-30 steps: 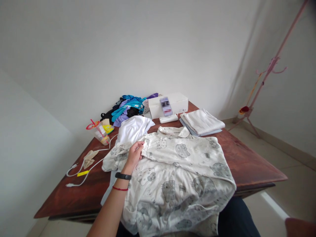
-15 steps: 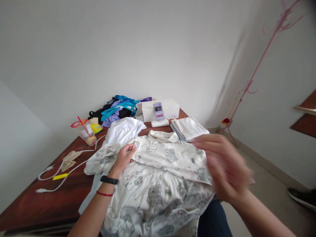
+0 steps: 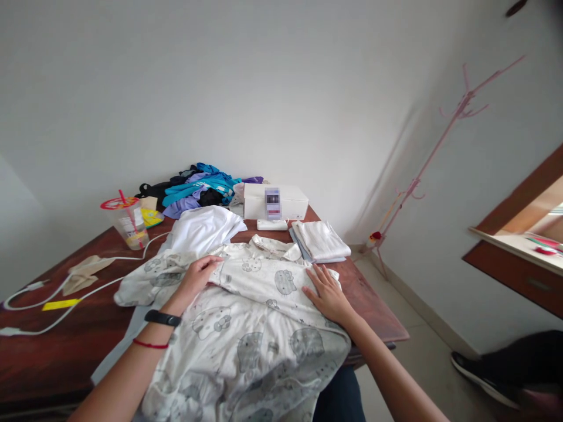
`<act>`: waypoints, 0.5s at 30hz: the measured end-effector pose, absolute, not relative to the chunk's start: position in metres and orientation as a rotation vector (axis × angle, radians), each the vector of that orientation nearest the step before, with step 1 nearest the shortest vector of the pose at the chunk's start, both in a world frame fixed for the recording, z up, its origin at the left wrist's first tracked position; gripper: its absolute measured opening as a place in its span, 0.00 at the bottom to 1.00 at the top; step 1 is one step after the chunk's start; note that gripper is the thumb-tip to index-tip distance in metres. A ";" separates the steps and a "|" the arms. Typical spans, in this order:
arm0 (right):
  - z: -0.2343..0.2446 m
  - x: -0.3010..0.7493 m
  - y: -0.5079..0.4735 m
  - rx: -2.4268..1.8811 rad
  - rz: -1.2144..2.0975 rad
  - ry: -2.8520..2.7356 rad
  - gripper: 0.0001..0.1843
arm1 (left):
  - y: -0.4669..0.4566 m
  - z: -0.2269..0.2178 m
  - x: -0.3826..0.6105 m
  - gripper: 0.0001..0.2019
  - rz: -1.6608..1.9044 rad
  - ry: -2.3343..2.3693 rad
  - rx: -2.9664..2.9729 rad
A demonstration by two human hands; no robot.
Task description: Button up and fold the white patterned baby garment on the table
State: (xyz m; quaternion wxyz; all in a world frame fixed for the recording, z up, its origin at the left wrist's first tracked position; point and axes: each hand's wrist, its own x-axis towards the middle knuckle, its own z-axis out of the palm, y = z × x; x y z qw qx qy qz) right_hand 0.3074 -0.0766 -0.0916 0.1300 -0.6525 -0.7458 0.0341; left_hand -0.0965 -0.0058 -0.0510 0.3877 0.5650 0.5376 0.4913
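Observation:
A white pyjama top with grey cat prints (image 3: 259,328) lies spread over the near part of the brown table (image 3: 53,346) and hangs over its front edge. My left hand (image 3: 197,275) rests near the garment's left shoulder, its fingers curled onto a fold of the cloth. My right hand (image 3: 325,290) lies flat on the garment's right side, fingers stretched out and apart. A black band and a red cord circle my left wrist.
Behind the garment lie a white shirt (image 3: 204,228), a folded white stack (image 3: 319,240), a white box (image 3: 275,201) and a heap of coloured clothes (image 3: 197,187). A plastic cup (image 3: 127,223) and white cables (image 3: 65,293) sit left. A pink coat stand (image 3: 422,170) leans right.
My right hand has come into view from the right and settled flat on the garment. The view has swung right, shifting the table leftwards. My left hand stays on the cloth.

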 end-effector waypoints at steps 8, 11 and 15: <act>-0.083 0.299 -0.082 -1.913 0.042 -2.253 0.40 | -0.008 -0.050 -0.096 0.24 1.296 1.311 1.493; -0.075 0.299 -0.098 -1.858 0.140 -2.363 0.43 | -0.007 -0.051 -0.093 0.24 1.218 1.338 1.649; -0.071 0.301 -0.123 -1.803 0.273 -2.434 0.43 | -0.001 -0.051 -0.093 0.21 1.185 1.413 1.758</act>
